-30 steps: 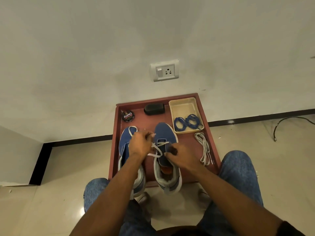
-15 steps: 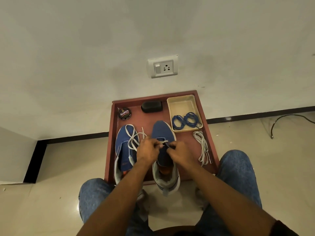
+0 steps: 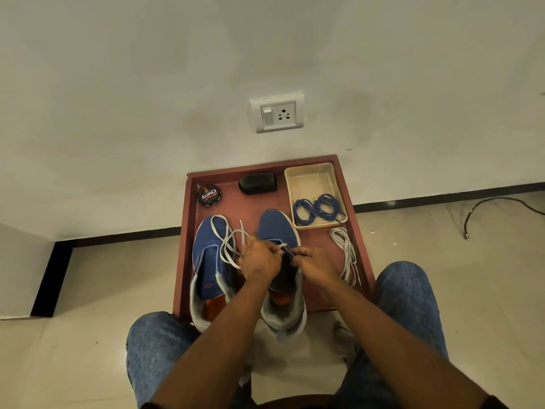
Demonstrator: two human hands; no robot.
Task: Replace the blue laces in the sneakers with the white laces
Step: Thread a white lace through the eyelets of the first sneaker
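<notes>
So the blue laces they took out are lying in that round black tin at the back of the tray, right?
Not the tin. The head view shows the blue laces coiled in the beige rectangular dish at the tray's back right; the round black tin sits closed at back left.

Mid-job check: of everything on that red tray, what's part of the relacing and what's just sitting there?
Part of the job:
right sneaker, worked by left hand and right hand
left sneaker
loose white lace
spare white lace
blue laces in the beige tray

Lying about:
polish tin
black block
</notes>
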